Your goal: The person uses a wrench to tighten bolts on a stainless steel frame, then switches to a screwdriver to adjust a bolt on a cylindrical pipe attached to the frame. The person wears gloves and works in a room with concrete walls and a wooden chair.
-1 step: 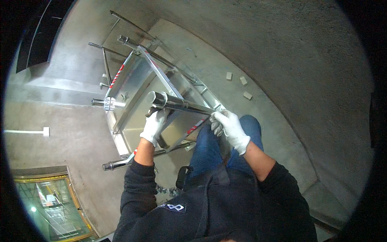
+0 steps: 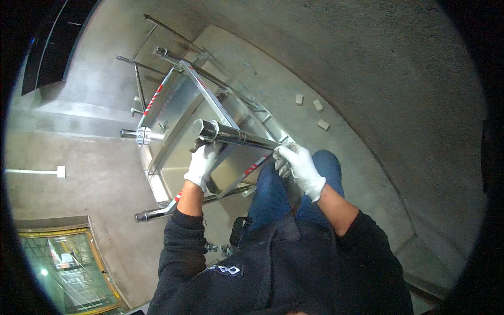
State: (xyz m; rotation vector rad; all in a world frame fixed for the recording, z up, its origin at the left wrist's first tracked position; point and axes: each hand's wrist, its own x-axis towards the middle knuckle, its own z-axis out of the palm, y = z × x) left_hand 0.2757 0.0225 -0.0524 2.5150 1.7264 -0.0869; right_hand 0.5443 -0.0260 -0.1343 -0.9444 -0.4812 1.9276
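A shiny metal tube [image 2: 247, 138] with a collar near its thick end runs across the middle, part of a metal scaffold frame [image 2: 212, 102] standing before me. My left hand [image 2: 203, 163], in a white glove, is closed just under the tube's thick end. A small dark piece [image 2: 197, 145] shows at its fingers; the tube and the glove hide the rest of the grip. My right hand [image 2: 299, 164], also gloved in white, has its fingers closed round the tube's other end, above my knees. Red-and-white striped tape [image 2: 256, 165] marks a bar below the tube.
Another tube end [image 2: 143, 216] juts out left of my left forearm, and a clamped one [image 2: 142, 135] farther up. Several small pale blocks [image 2: 323, 125] lie on the floor at right. A concrete wall [image 2: 399, 94] rises beyond; a yellow-framed window [image 2: 68, 268] is at lower left.
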